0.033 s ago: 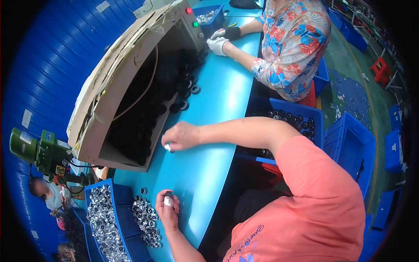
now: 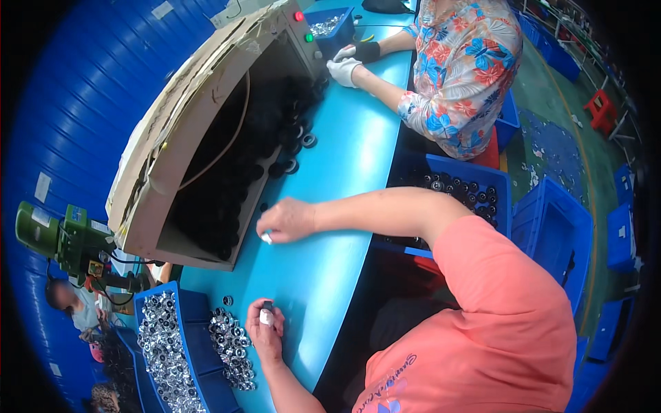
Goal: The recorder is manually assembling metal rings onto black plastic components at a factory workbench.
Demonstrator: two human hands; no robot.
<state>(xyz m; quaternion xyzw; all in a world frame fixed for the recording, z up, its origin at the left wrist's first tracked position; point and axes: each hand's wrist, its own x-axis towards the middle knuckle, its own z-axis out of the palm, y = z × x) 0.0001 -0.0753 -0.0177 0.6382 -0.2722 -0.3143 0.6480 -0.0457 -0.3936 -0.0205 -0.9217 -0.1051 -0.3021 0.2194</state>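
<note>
My left hand (image 2: 265, 329) is closed around a small dark part (image 2: 267, 305) that sticks up past the fingertips; a white wrap covers one finger. Farther along the bench, my right hand (image 2: 289, 220) is bent in a pinch just above the blue-green bench top (image 2: 310, 268). White shows at its fingertips, and whatever it grips is hidden. A small dark piece (image 2: 264, 206) lies by that hand, next to the box's lower edge. One dark ring-shaped part (image 2: 227, 301) rests on the bench to the left of my left hand.
An open-fronted box (image 2: 206, 103) holds many black round parts. Blue bins (image 2: 180, 323) with shiny clear-and-black parts and a loose pile (image 2: 231, 347) stand at lower left. A green machine (image 2: 62, 234) is behind. A co-worker's gloved hands (image 2: 348, 69) are at the far end.
My right hand has shifted very slightly to the right and down, and the small dark piece beside it now shows. My left hand has hardly moved.
</note>
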